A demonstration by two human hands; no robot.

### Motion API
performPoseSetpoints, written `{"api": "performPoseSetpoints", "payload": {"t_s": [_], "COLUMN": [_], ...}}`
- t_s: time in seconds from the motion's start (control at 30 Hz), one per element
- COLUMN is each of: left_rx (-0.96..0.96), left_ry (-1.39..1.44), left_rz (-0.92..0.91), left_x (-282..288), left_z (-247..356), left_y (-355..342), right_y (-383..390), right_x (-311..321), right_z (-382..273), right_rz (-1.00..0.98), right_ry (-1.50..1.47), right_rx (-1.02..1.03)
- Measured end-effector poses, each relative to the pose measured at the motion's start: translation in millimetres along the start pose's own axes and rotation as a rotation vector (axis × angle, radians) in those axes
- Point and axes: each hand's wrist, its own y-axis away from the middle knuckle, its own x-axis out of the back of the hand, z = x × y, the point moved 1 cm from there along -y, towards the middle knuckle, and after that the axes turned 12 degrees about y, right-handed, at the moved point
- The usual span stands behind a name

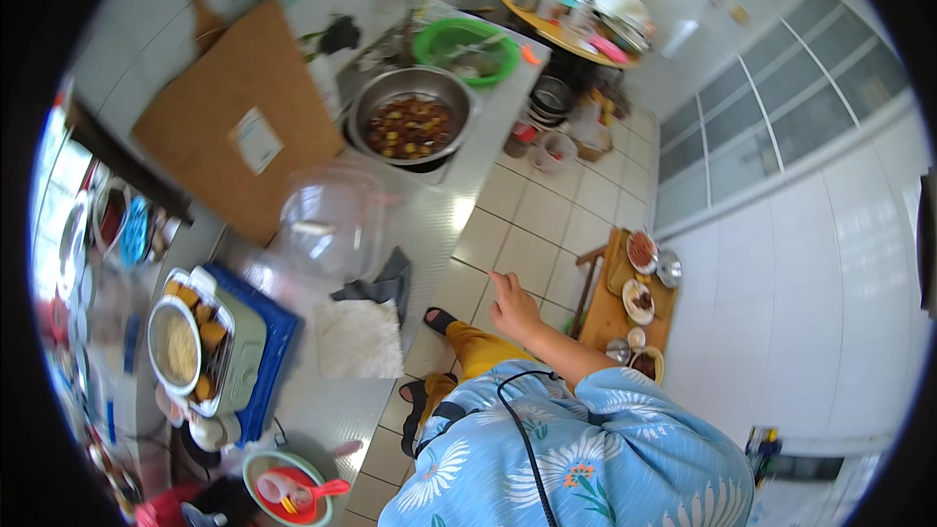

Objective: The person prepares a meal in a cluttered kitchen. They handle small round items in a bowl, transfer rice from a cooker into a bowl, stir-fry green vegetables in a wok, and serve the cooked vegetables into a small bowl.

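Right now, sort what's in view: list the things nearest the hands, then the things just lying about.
Nearest the hands:
- right hand, empty, fingers spread, held over the tiled floor
- low wooden table with small dishes, just beyond that hand
- left hand: not in view

Lying about:
- steel bowl of food
- green basin
- clear plastic bowl
- white cloth
- cardboard sheet

Steel counter (444, 224): metal bowl (412, 115) at the far end, clear dome lid (332, 220) mid, white cloth (359, 337) by the front edge.
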Motion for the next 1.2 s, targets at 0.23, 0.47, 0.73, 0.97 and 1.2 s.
{"api": "performPoseSetpoints", "payload": {"t_s": [0.23,0.47,0.73,0.97,1.2], "left_rx": [-0.048,-0.071,-0.134,-0.202,-0.34], "left_ry": [-0.237,-0.474,-0.811,-1.227,-1.721], "left_rz": [-0.057,-0.081,-0.17,-0.389,-0.791], "left_x": [-54,-144,-257,-354,-542], "left_z": [96,143,193,253,343], "left_y": [-9,4,-1,-44,-78], "right_y": [69,88,119,179,225], "right_x": [-21,-34,-12,-56,-114], "right_z": [118,238,367,422,430], "right_rz": [-0.089,-0.107,0.034,0.13,0.316], "right_ry": [-0.069,-0.171,-0.24,-0.321,-0.522], "right_rx": [-0.394,-0.6,-0.956,-1.261,-1.533]}}
